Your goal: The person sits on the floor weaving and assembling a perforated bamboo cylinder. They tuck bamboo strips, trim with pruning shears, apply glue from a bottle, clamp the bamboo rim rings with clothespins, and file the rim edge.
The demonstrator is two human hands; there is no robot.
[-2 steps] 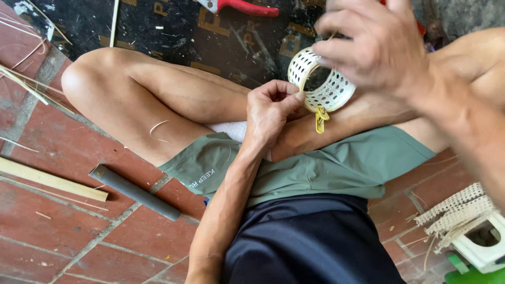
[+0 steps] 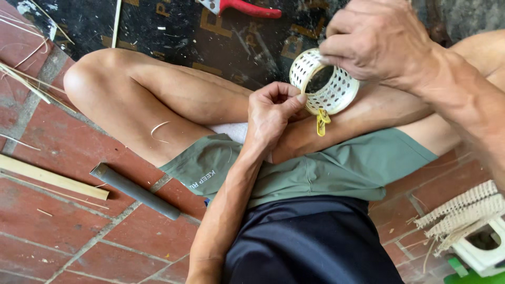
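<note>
The right hand (image 2: 386,42) curls over the far rim of a small woven ring (image 2: 326,84), a cream-coloured band of flat strips plaited into an open lattice of tiny holes, held on its side above the bare shin. The left hand (image 2: 273,113) comes up from below, thumb and forefinger pressed together on the ring's near edge, just above a short yellow strip (image 2: 321,122) that dangles from the weave in a loose loop.

The person sits cross-legged in smooth olive shorts on a floor of worn red brick tiles (image 2: 79,231). On the tiles to the left lie a dull grey pipe (image 2: 134,191), round and matte, and a pale flat wooden slat (image 2: 50,178), with thin split slivers scattered beyond. Far off, on a dark printed mat, rests a tool with red handles (image 2: 244,7). At the near right, a frayed piece of coarse woven matting (image 2: 463,210) drapes over a white plastic block.
</note>
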